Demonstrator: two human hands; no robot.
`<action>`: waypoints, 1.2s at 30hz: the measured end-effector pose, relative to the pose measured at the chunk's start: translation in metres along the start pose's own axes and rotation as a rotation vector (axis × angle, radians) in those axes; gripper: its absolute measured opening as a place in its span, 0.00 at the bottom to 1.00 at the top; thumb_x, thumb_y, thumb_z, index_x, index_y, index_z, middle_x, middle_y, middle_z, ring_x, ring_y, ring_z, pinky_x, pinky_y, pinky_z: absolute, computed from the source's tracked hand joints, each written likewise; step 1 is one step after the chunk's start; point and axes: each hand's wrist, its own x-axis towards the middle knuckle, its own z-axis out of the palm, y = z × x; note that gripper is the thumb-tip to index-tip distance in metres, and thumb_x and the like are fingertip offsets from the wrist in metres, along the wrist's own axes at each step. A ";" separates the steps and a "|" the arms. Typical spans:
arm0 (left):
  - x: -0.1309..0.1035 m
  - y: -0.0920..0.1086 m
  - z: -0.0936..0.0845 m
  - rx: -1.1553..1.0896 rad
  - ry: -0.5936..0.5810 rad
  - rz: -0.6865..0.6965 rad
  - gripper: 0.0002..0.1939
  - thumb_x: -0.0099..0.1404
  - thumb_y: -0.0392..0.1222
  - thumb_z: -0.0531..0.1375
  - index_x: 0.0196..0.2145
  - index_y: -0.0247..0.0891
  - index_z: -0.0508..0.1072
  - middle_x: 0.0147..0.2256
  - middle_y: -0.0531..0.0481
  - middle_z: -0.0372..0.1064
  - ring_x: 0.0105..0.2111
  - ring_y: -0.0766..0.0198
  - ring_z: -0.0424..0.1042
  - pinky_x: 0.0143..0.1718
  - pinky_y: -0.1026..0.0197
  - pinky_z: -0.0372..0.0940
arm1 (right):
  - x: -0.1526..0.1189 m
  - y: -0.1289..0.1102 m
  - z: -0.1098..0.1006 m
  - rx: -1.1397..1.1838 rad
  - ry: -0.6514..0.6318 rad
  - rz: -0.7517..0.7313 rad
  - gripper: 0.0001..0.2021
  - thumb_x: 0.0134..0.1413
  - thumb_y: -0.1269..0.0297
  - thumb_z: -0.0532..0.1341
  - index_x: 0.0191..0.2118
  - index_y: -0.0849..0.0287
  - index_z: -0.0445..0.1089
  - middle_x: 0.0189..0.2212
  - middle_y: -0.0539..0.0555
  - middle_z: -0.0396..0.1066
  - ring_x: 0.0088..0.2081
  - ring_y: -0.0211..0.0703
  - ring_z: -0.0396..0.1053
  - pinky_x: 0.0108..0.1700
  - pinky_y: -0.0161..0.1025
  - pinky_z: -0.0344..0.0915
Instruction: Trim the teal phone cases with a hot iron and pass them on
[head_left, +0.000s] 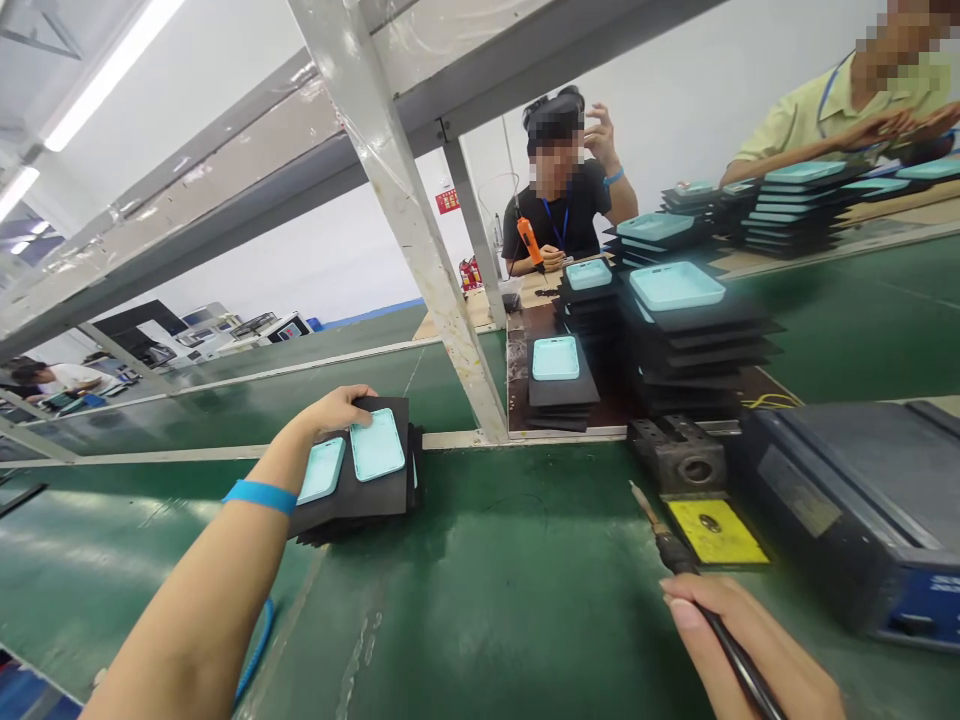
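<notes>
My left hand (339,408) reaches to a stack of black sheets (375,500) on the green bench. Its fingers lie at the top edge of a light-blue tray (377,446) that rests on the stack, closed on it. A second light-blue tray (322,470) sits beside it, under my wrist. In my right hand (739,630), at the lower right, is a soldering iron (679,555), its tip pointing up and to the left above the bench.
A metal iron holder (679,455) with a yellow sponge (718,530) stands beside a dark soldering station (840,500). Behind the bench rail are stacks of black sheets with light-blue trays (556,358). Two people sit beyond; an orange screwdriver (529,243) hangs there. A slanted post (420,230) rises mid-view.
</notes>
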 end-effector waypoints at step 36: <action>-0.079 0.104 0.288 0.624 -0.090 0.409 0.20 0.51 0.27 0.54 0.42 0.37 0.72 0.40 0.43 0.70 0.41 0.53 0.72 0.38 0.56 0.64 | -0.005 0.007 0.010 -0.406 -0.288 -0.009 0.17 0.61 0.74 0.50 0.52 0.52 0.60 0.40 0.54 0.65 0.38 0.46 0.69 0.27 0.36 0.62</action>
